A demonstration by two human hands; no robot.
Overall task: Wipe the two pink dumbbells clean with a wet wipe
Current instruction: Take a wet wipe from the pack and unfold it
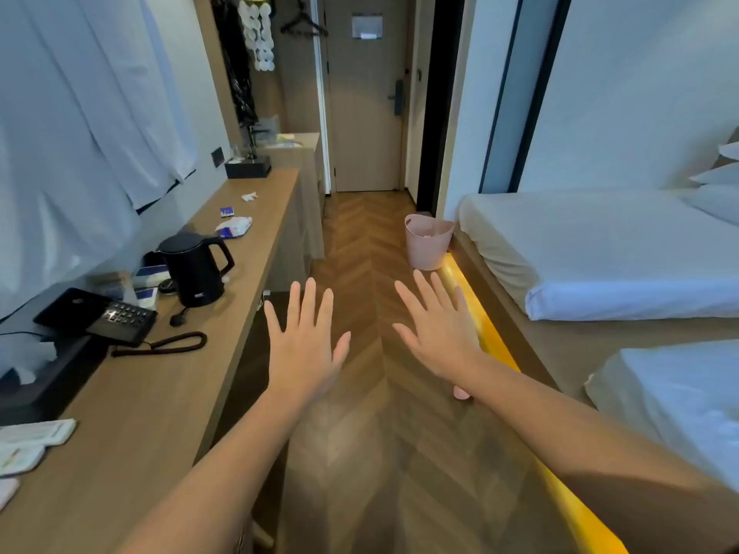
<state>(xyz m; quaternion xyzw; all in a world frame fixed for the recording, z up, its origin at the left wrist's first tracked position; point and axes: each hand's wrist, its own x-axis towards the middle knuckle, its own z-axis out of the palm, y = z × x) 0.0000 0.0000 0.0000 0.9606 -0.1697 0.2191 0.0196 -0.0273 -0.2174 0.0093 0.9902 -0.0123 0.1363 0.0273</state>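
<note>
— Holding anything?
— Nothing: left hand (pixel 306 349) and right hand (pixel 438 333) spread flat, fingers wide, over the wooden floor (pixel 380 453).
— Dumbbells?
— Only a pink nub (pixel 462 393) shows on the floor beneath the right wrist, mostly hidden.

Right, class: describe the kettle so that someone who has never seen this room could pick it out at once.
Find the long wooden counter along the left wall. Partway along it, beyond the black telephone and before a white and blue packet, stands the kettle. It is the only tall upright thing there: black, with a loop handle facing the aisle.
</note>
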